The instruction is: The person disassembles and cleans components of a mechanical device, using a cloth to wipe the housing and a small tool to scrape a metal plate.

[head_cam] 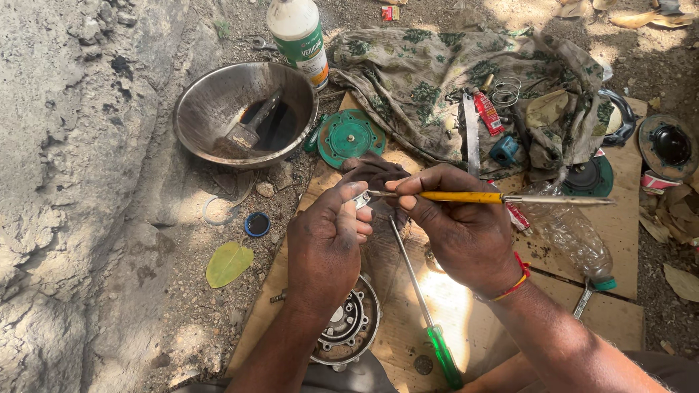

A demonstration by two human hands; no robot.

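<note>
- Now, far left: a grey rock face [65,182] runs the whole edge, so that side is walled off; only a strip of gravel with a yellow-green leaf [228,263] and a small blue cap [257,224] lies open beside it.
- Up top, a steel bowl [218,102] sits on the dirt, dark liquid pooled in it and a paintbrush [251,129] lying inside.
- Just behind the bowl stands a white plastic bottle [297,36]; a green round plate [349,136] lies next to the bowl on the cardboard sheet [619,225].
- Centre stage: the left hand [328,244] pinches a small metal part [362,199] at its fingertips, closed tight on it.
- The right hand [459,225] is wrapped around a yellow-handled tool [480,197], its tip touching that part.
- Below the hands, a round metal housing [353,327] rests near the lap, and a green-handled screwdriver [429,313] lies diagonally on the cardboard, right under the working space.
- Behind, a patterned cloth [437,80] carries a hacksaw blade [471,135], a red tube [488,113] and wire rings [506,91].
- Right side is crowded: a crumpled clear bottle [568,236], a dark round disc [668,145], dry leaves at the edge.
</note>
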